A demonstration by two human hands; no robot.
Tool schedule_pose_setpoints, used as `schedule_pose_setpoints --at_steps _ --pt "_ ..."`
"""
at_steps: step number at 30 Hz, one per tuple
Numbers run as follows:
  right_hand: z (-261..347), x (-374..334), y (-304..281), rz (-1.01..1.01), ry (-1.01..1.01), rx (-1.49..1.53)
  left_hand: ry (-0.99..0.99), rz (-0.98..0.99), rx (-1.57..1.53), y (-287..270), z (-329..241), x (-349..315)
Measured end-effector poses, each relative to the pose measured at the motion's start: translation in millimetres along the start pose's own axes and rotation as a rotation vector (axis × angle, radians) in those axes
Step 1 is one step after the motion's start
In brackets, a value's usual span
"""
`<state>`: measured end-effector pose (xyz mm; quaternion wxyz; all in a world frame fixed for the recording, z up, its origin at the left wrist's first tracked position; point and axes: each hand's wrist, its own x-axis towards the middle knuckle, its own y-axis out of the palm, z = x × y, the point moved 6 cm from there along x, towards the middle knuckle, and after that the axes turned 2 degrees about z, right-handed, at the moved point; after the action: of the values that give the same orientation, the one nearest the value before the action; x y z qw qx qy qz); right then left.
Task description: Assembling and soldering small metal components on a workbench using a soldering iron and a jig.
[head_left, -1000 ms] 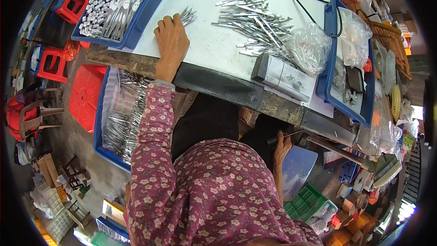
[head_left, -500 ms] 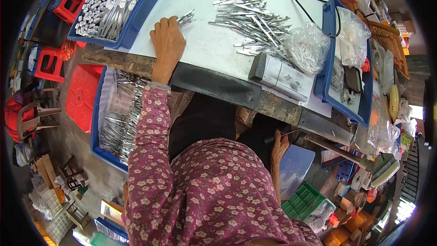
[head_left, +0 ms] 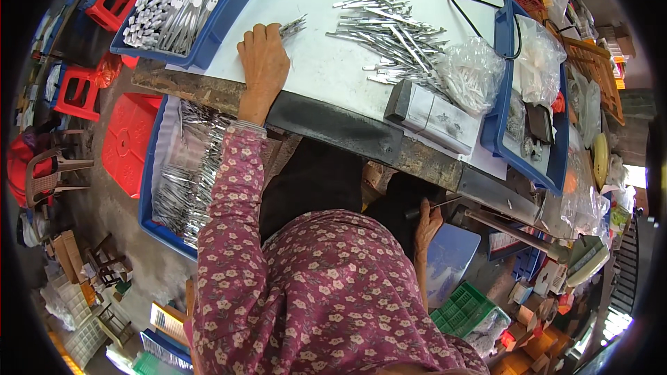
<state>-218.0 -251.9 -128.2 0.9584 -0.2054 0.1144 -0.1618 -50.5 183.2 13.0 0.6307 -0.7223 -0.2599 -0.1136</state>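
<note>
My left hand [head_left: 265, 66] rests on the white tabletop [head_left: 306, 73] with its fingers curled over. From under it sticks out a small bunch of thin silvery metal pieces [head_left: 294, 26]; the fingertips are partly hidden. To the right of that hand lies a loose pile of similar metal strips [head_left: 392, 31]. Low by the table's front edge, my right hand [head_left: 428, 226] is closed around a thin tool with a black handle [head_left: 413, 213]. Its slim metal shaft points right, toward the underside of the table.
A blue tray [head_left: 198, 48] of neatly packed metal pieces stands at the far left. Below it, another blue tray [head_left: 146, 194] holds more. At the right are a sharpening-stone-like grey block [head_left: 438, 121], a clear bag [head_left: 472, 73] and a blue bin [head_left: 495, 125]. A lamp [head_left: 587, 260] juts out lower right.
The whole view has shifted slightly, moving the table a little right and down in the picture. Both hands keep the same grip and place.
</note>
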Motion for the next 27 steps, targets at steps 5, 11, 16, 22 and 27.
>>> schedule_pose_setpoints --at_steps 5,11,16,22,27 --pt "1.5 -0.7 0.0 0.008 0.003 0.014 0.043 -0.037 -0.013 -0.7 -2.0 0.6" --pt "1.8 -1.5 0.4 0.025 0.03 -0.016 0.052 0.007 -0.013 0.5 -3.0 -0.8" --pt "2.4 -0.3 -0.5 0.019 0.02 -0.022 0.059 0.024 -0.022 -0.6 -4.5 -0.8" --pt "3.3 0.9 -0.7 0.018 0.022 -0.046 0.105 0.022 -0.065 -1.7 -7.3 -1.6" --pt "6.4 -0.2 -0.1 0.013 0.011 -0.057 0.127 0.029 -0.096 -3.6 -8.5 -3.7"
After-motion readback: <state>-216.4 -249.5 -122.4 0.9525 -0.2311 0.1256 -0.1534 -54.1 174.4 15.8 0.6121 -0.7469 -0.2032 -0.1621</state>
